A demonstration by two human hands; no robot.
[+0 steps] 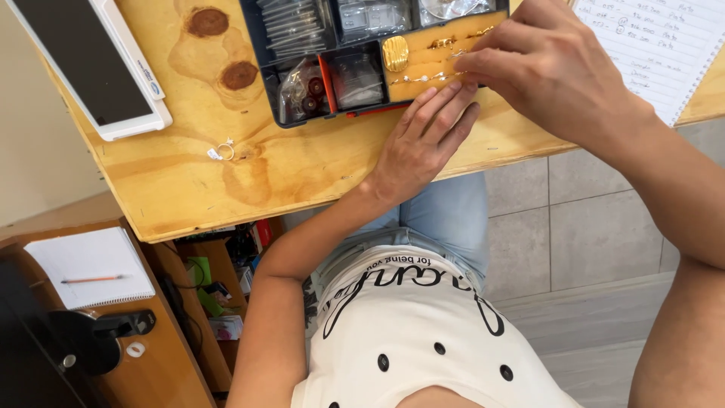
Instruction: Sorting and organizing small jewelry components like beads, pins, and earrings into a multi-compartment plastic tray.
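At the far edge of the wooden table (189,189): left hand (419,143) lay flat, fingers together, steadying the organiser box (260,45); right hand (551,68) pinched a thin chain (423,78) on the yellow insert (445,60). Best lifted slowly, to avoid snagging.

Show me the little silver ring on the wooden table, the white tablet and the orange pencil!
little silver ring (225,152), head view, its band.
white tablet (91,60), head view, dark screen.
orange pencil (92,279), head view, mid-shaft.

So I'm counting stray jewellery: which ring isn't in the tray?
The small ring lying alone on the bare wooden table, left of the left hand; the others sit in the tray's foam.
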